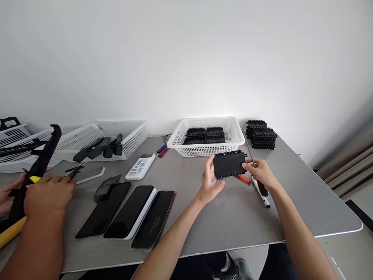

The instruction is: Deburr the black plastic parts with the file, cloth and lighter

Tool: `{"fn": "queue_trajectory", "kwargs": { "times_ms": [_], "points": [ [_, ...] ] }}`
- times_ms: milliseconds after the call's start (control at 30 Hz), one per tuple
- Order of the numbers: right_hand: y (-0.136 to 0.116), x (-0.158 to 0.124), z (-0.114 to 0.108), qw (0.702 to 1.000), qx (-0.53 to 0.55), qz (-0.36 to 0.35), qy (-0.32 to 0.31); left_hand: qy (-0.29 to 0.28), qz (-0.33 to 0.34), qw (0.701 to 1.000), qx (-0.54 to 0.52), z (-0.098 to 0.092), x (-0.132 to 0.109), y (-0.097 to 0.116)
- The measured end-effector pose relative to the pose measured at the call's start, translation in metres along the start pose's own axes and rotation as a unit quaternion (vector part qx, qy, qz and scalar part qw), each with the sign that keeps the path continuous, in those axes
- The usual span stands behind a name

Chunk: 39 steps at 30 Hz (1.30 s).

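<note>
A flat black plastic plate (229,165) with toothed edges is held up above the table, its smooth side facing me. Fingers of my left hand (210,182) support its left edge from behind, while the thumb stands apart from it. My right hand (260,173) pinches the plate's right edge between thumb and fingers. That same hand also keeps a screwdriver (263,189), its dark handle under the palm and its thin shaft pointing up and away. Below lie an orange-barrelled object (244,179) and a white marker pen (264,196), both partly hidden.
Behind the plate, a white basket (204,149) contains several black toothed plates. More stand in stacks (264,138) to its right. Phones (129,212) and a white labelled device (140,167) lie left. At far left, a co-worker's hand (48,194) grips a black part.
</note>
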State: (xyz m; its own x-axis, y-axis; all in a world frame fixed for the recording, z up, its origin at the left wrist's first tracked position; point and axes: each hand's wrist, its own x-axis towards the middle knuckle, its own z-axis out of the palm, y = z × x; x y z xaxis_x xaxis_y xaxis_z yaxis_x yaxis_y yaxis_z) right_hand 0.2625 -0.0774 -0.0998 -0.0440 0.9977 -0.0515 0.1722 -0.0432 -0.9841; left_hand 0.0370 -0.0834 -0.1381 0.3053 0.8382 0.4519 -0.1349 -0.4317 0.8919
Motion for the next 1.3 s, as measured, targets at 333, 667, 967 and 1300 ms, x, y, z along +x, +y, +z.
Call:
{"fn": "queue_trajectory", "kwargs": {
  "times_ms": [333, 667, 967, 1300],
  "points": [
    [-0.005, -0.005, 0.02, 0.993, -0.095, -0.072, 0.002, 0.181, -0.113, 0.977, -0.003, -0.004, 0.007, -0.009],
    [-0.002, -0.004, 0.001, 0.968, -0.178, -0.154, 0.09, 0.221, -0.01, 0.966, 0.133, -0.012, 0.006, -0.012],
    [-0.006, -0.011, -0.011, 0.881, -0.424, -0.201, 0.057, 0.212, 0.035, 0.962, 0.167, -0.018, 0.005, -0.012],
    [-0.009, -0.015, -0.005, 0.819, -0.527, -0.211, 0.084, 0.179, 0.1, 0.953, 0.224, -0.015, 0.0, -0.011]
  ]
}}
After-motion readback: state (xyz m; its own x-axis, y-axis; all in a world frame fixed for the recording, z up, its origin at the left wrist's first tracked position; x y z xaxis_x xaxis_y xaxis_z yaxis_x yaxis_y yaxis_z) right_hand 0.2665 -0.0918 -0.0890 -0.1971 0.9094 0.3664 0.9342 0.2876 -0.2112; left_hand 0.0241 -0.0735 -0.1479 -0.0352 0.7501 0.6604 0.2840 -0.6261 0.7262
